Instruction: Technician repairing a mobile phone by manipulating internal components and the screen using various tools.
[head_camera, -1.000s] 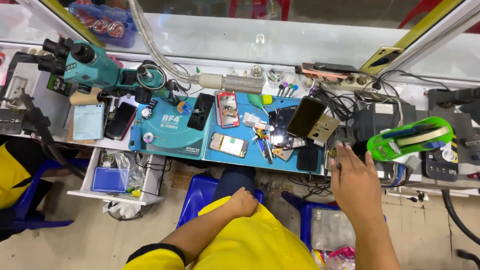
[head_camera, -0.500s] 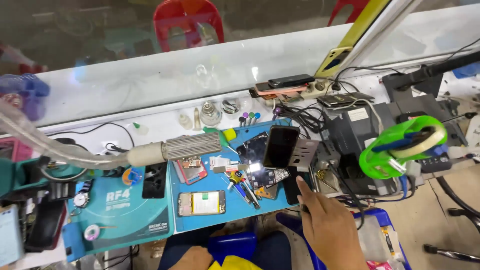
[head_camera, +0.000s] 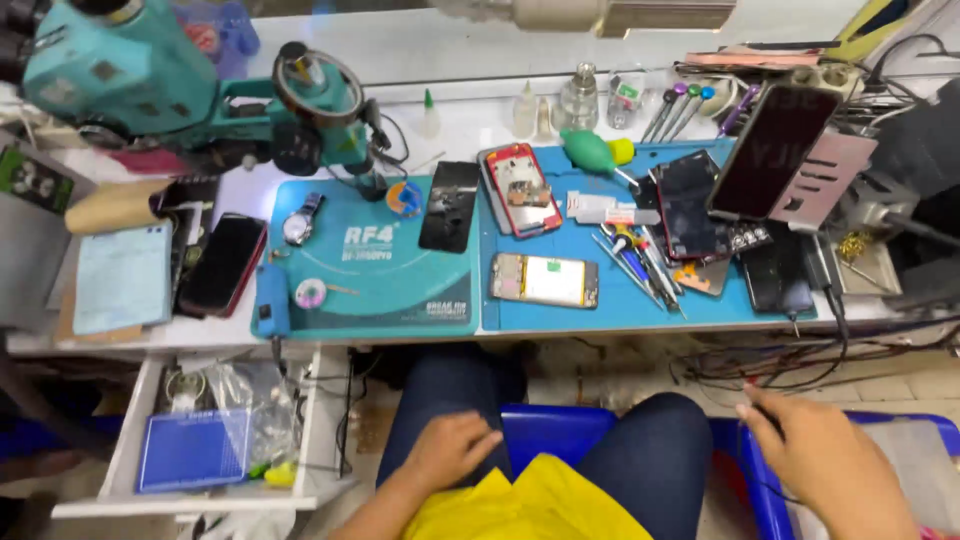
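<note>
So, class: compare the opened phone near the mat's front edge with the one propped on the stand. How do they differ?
The opened phone lies flat on the blue mat; the propped phone leans tilted on a stand. The opened one shows pale insides; the propped one shows a dark screen. Both are slim rectangles.
</note>
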